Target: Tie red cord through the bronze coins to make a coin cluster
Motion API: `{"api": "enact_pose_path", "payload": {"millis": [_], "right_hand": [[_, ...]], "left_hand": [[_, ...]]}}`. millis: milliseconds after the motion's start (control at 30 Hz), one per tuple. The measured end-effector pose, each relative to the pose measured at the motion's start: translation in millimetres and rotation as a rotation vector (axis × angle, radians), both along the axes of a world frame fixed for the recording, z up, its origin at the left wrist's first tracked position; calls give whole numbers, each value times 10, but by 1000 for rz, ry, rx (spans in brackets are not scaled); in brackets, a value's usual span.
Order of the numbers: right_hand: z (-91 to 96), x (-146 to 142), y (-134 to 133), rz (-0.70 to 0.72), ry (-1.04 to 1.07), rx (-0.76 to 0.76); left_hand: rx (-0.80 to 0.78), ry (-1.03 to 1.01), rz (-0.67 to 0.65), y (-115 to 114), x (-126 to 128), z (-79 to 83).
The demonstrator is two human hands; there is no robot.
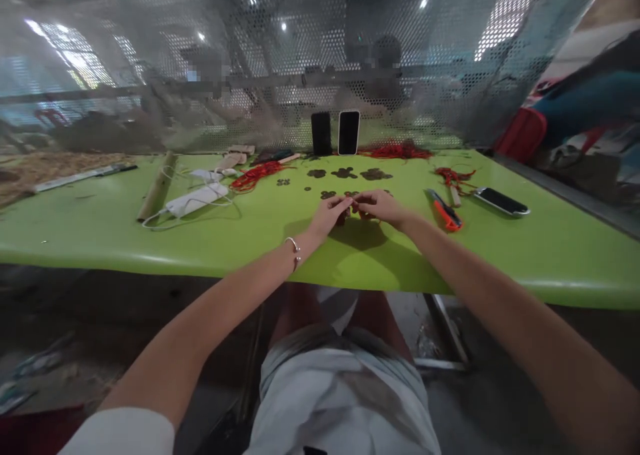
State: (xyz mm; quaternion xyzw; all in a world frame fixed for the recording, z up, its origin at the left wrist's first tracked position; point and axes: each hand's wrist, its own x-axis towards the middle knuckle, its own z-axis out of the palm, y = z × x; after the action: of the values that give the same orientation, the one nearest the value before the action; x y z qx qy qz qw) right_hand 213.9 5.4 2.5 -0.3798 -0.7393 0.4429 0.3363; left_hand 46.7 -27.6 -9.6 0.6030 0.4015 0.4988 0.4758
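My left hand (334,213) and my right hand (379,207) meet fingertip to fingertip above the green table, each closed in a pinch. A short bit of red cord (355,205) shows between the fingertips; most of it is hidden by the fingers. Just beyond the hands lie small dark coin-like discs in several groups, among them a cluster (345,173), a heap (376,174) and a group (329,195) partly behind my left hand. A smaller set of discs (283,182) lies to the left.
On the green table (250,255), a power strip (197,199), a cardboard tube (159,187) and a bundle of red cords (257,175) lie left. A utility knife (445,211) and a phone (501,201) lie right. Two phones, one white-edged (349,133), lean on the perforated screen (280,55).
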Motion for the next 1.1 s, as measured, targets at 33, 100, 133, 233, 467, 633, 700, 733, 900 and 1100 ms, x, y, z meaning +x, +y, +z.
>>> {"api": "enact_pose_path", "payload": {"millis": [33,100,133,233,467,633,700,733,900,1100], "right_hand": [[-6,18,-1,20,23,-35],[-12,43,-11,57,69,-90],[-12,47,-19,72,90,-109],[-6,28,-45,108,142,-148],[30,10,-101,175,179,-220],[46,159,-37,251,97,-176],[34,212,-14,205,50,-170],[25,228,-11,186,20,-165],[-37,196,-48,105,-154,-83],[-96,111,-25,86,-209,-103]], "left_hand": [[-6,1,-5,-5,3,9],[-15,4,-28,-13,-3,25],[-18,5,-43,-15,-12,32],[-32,1,-92,-7,-74,48],[-199,21,-281,66,-280,135],[-274,128,-299,86,-266,216],[-291,230,-305,104,-262,253],[-265,290,-296,136,-272,276],[-46,561,-49,810,-415,426],[179,579,486,2589,-519,613]]}}
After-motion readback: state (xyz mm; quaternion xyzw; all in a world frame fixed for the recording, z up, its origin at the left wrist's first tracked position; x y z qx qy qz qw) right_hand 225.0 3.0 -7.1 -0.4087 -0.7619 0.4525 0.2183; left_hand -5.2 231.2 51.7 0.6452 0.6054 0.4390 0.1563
